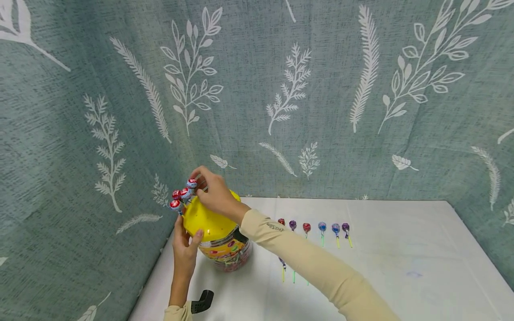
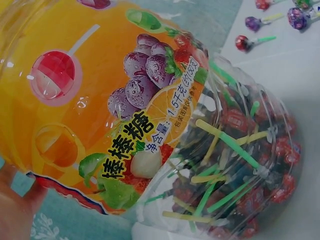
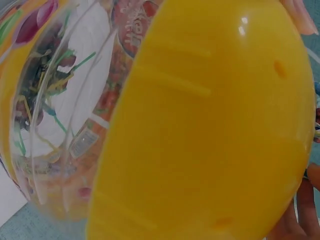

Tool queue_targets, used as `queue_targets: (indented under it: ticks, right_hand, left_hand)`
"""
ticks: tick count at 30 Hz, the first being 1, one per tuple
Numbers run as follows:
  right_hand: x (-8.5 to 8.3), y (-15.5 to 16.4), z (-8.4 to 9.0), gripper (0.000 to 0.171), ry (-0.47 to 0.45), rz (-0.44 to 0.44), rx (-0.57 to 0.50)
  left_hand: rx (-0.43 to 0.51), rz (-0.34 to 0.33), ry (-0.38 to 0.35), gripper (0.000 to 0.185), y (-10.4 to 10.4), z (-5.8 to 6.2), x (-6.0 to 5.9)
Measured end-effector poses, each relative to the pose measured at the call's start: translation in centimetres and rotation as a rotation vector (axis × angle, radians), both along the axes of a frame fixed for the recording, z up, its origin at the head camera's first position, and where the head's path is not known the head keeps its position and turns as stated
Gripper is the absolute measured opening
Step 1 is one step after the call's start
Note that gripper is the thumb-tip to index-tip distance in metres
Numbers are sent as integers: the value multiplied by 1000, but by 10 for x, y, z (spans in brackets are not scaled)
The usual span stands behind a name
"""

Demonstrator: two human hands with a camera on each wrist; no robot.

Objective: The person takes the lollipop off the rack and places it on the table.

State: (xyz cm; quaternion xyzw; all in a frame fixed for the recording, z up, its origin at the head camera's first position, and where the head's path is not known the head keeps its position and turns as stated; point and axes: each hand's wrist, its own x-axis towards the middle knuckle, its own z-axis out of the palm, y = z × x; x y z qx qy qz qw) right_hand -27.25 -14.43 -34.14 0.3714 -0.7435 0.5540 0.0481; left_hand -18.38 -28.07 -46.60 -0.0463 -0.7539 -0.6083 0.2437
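A blue-green cloth [image 1: 249,147] printed with white leaves and sprigs hangs behind and to the left of the jar [image 1: 230,249], which sits on a white table [image 1: 393,263]. A beige right sleeve [image 1: 309,258] crosses the space to the right of the jar, while the left sleeve [image 1: 178,313] shows nearer the camera than the jar. The jar is clear plastic, topped by a big yellow lid [image 1: 209,223] and wrapped in an orange label [image 2: 95,45] with pictured grapes and other fruit; lollipops with green and yellow sticks fill the part below the label. The right hand [image 1: 217,191] reaches over the jar's top, thumb and bent fingers pinching the uppermost lollipop [image 1: 192,183] beside the lid. The left hand [image 1: 186,249] is clamped on the jar at its lid, thumb on the near side and fingers round the left. A black device [image 1: 203,301] on the left wrist lies nearer the camera than the jar. A far row of six lollipops [image 1: 322,226] in red, purple and blue wrappers lies to the jar's right; of a nearer row [image 1: 282,260], partly behind the sleeve, three sticks show. Four red-and-blue lollipops [image 1: 185,193], the pinched one included, cluster at the left edge of the jar's lid; whether every stick is seated there I cannot tell.
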Motion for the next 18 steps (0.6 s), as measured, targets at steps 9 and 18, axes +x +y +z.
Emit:
queue_targets:
  ticks: [9,18]
  right_hand:
    - [-3,-1,6,25,42,-19,-84]
    - [-2,13,19,24,80,-35,-175]
  left_hand:
    - [0,10,-14,70,2,0,2]
    - [-4,3,10,70,3,2,1]
